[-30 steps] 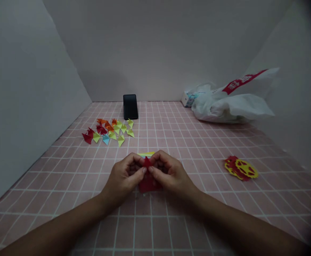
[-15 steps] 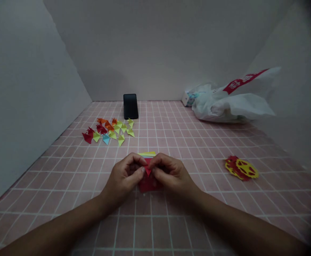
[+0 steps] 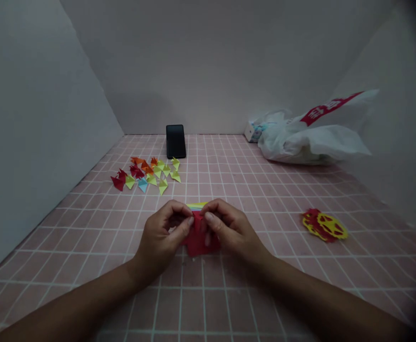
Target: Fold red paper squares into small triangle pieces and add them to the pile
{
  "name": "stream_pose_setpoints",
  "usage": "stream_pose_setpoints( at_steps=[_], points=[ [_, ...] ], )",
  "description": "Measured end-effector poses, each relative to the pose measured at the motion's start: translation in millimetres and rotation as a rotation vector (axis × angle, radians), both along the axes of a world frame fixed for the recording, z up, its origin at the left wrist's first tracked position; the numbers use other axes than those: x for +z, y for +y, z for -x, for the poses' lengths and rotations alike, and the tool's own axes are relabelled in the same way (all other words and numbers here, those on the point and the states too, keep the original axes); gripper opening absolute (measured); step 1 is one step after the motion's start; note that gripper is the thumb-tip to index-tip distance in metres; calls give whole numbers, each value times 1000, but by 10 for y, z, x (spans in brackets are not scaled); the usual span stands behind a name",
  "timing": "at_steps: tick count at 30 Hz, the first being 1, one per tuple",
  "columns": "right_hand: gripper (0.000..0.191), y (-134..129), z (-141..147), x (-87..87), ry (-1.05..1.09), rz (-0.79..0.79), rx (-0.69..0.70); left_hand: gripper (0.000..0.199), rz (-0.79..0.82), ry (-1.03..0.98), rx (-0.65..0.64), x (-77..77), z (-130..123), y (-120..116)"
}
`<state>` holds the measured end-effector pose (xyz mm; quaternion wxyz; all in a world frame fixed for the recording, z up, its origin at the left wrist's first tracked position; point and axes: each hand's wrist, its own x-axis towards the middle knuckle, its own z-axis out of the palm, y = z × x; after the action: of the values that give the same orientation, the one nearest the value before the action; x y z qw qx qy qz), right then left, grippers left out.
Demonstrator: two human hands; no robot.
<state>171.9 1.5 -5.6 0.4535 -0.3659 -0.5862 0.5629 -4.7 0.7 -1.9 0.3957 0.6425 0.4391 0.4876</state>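
Note:
Between my two hands is a small folded piece of red paper point(image 3: 197, 220). My left hand point(image 3: 165, 231) pinches its left side between thumb and index finger. On the right side, my right hand point(image 3: 228, 230) grips it the same way. Beneath the hands lies a stack of square paper sheets point(image 3: 203, 246), red on top, with yellow and pale blue edges showing at its far side. The folded piece's lower part blends with the red sheet behind it, so its exact shape is hard to make out.
Several small folded paper birds point(image 3: 151, 179) in red, orange, yellow and blue lie at the far left. Behind them is a black phone point(image 3: 175, 141). A white plastic bag point(image 3: 300, 142) and a small box point(image 3: 252, 132) stand at the back right. Red and yellow cutouts point(image 3: 325, 225) lie at the right.
The fingertips have shifted slightly upward around the folded red paper, and its pointed tip no longer shows clearly. My right thumb has moved up along its side.

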Motion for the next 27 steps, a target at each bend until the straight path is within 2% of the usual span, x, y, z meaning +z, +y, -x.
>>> stream_pose_setpoints(
  at_steps=[5,13,16,20,27],
  points=[
    [15,15,7,14,-11,24,24,8,-176,132,-13,-32,8,-20],
    [14,-12,-15,17,-239,-137,-16,10,-275,219,6,-52,22,-23],
    [15,-10,-8,26,-337,-212,-55,8,-228,226,7,-56,13,-9],
    [15,-12,-5,31,-415,-331,-135,10,-85,193,-19,-57,-5,14],
    [15,-20,1,3,-421,-372,-192,5,54,147,-64,-53,-19,19]
  ],
)
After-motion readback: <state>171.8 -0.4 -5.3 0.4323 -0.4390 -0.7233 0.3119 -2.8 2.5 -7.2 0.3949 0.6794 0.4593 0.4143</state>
